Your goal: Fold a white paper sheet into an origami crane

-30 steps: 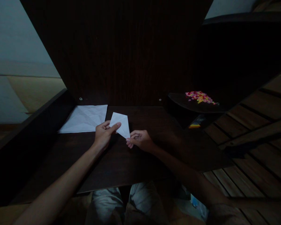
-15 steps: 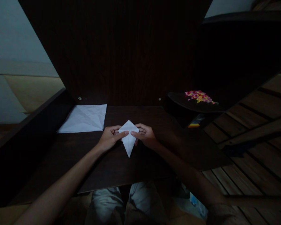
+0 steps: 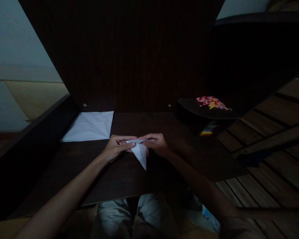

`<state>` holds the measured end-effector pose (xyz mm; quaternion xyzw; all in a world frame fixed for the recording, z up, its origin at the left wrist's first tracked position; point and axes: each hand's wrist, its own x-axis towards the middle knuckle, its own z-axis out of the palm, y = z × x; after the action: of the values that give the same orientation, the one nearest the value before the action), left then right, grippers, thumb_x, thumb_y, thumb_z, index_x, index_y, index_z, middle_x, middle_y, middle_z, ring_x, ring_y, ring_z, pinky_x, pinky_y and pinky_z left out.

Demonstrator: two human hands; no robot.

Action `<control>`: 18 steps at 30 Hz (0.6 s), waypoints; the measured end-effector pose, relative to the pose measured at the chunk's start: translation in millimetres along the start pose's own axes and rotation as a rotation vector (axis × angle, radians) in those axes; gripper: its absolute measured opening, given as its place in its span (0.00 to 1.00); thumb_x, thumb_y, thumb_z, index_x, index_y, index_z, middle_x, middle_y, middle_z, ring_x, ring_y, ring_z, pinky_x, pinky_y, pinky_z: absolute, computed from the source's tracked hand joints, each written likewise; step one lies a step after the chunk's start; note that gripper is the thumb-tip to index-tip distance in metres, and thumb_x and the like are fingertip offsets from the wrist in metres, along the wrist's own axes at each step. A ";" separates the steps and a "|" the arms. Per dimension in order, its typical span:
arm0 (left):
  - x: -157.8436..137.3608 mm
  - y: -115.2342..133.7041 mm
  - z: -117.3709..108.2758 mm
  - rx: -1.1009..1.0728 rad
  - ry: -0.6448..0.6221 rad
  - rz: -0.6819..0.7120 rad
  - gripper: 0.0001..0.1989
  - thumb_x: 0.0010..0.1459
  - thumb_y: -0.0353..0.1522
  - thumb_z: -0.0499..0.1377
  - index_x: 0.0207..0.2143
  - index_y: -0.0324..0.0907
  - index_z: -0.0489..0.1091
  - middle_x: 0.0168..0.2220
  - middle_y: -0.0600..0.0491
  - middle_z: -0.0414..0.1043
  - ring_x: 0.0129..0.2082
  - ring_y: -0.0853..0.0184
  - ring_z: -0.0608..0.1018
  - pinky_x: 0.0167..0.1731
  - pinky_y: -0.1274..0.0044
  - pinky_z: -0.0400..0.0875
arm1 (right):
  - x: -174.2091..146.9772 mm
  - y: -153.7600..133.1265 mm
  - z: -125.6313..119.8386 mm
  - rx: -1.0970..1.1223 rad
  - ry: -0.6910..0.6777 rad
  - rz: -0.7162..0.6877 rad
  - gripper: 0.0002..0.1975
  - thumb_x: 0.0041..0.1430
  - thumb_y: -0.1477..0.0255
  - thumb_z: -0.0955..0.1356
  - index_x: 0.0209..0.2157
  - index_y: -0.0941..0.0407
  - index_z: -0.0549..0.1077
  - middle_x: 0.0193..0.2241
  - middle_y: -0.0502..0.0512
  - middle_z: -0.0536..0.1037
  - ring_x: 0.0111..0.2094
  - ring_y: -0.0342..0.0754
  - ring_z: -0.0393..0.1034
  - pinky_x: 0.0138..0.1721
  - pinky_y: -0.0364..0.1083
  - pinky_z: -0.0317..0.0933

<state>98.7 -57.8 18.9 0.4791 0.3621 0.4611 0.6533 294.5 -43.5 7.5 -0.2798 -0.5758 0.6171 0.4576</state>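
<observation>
Two trouser legs (image 3: 114, 214) seen below the grip, nearest. One folded white paper (image 3: 140, 154) held in the two-handed grip, over the one table (image 3: 109, 182): left side pinched by the left hand (image 3: 116, 146), right side by the right hand (image 3: 158, 144), both closed on it. One flap seen across its top; one pointed end aimed toward the legs. Beyond the grip, left: one pile of white sheets (image 3: 92, 124) laid on the table, number of sheets cannot be told. Beyond, right: one curved shelf (image 3: 201, 114), topped by one heap of small pink, red and yellow pieces (image 3: 212, 102), too small to be counted. Straight beyond: one dark panel (image 3: 139, 56), marked by two round fittings (image 3: 169, 105).
</observation>
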 end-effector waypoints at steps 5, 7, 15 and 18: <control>-0.1 2.9 0.7 0.039 0.046 0.004 0.16 0.37 0.35 0.71 0.32 0.38 0.79 0.26 0.50 0.79 0.24 0.68 0.78 0.26 0.79 0.74 | 0.1 0.4 -2.2 0.006 -0.014 0.008 0.14 0.43 0.67 0.75 0.33 0.59 0.78 0.23 0.51 0.78 0.15 0.41 0.68 0.15 0.41 0.64; 0.2 3.8 1.0 0.076 0.066 0.004 0.16 0.37 0.34 0.71 0.31 0.38 0.79 0.26 0.50 0.79 0.25 0.67 0.78 0.28 0.78 0.74 | -0.1 0.4 -3.4 -0.001 -0.024 0.026 0.15 0.42 0.67 0.75 0.33 0.59 0.77 0.22 0.51 0.78 0.14 0.41 0.67 0.14 0.41 0.63; 3.0 4.8 1.0 0.161 0.114 0.062 0.20 0.33 0.33 0.72 0.33 0.37 0.77 0.31 0.47 0.80 0.29 0.64 0.80 0.34 0.74 0.74 | -0.4 3.2 -3.7 -0.164 0.044 -0.042 0.18 0.42 0.67 0.75 0.37 0.58 0.76 0.32 0.54 0.79 0.29 0.43 0.72 0.29 0.41 0.66; 3.9 2.9 -0.1 0.204 0.142 0.076 0.20 0.35 0.35 0.72 0.34 0.37 0.77 0.32 0.47 0.80 0.30 0.63 0.80 0.34 0.75 0.73 | 1.3 6.7 2.5 -0.221 0.126 -0.059 0.20 0.44 0.68 0.74 0.41 0.56 0.74 0.29 0.51 0.77 0.28 0.42 0.71 0.30 0.41 0.65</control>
<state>99.1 -53.8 21.6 0.5227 0.4341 0.4792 0.5557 290.2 -43.0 1.8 -0.3500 -0.6183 0.5173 0.4772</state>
